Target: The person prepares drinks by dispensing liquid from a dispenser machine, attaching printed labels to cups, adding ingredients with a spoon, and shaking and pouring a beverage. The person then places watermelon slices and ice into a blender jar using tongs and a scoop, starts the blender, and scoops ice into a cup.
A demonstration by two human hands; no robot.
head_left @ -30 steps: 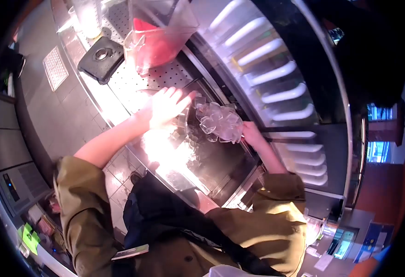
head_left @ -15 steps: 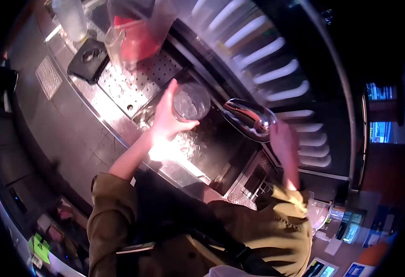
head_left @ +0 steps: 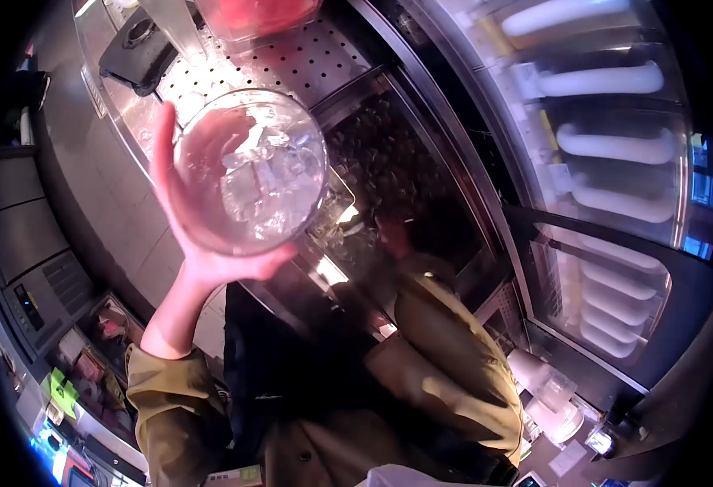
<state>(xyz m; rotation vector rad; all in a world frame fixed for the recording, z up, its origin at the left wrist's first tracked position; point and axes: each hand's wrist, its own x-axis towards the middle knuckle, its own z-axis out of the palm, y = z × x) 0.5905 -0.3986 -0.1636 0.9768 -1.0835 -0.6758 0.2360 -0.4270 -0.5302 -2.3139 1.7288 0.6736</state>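
My left hand (head_left: 202, 252) is wrapped round a clear glass (head_left: 251, 172) with ice cubes in it, raised close to the camera so its open rim shows. My right hand (head_left: 397, 237) is low over the dark ice well (head_left: 462, 183); its fingers are in shadow, and what it holds, if anything, cannot be made out. Loose ice (head_left: 348, 243) lies in the well between the two hands. The metal scoop is not visible.
Beyond the glass is a perforated metal drainboard (head_left: 271, 66) with a red-filled clear container (head_left: 259, 16) and a black device (head_left: 139, 49). Clear-fronted bins with white curved shapes (head_left: 616, 146) line the right side. Clear cups (head_left: 551, 402) stand at the lower right.
The glass in my left hand has come up much closer to the camera. My right hand has moved down and left into the shadowed well, and the scoop has gone from sight.
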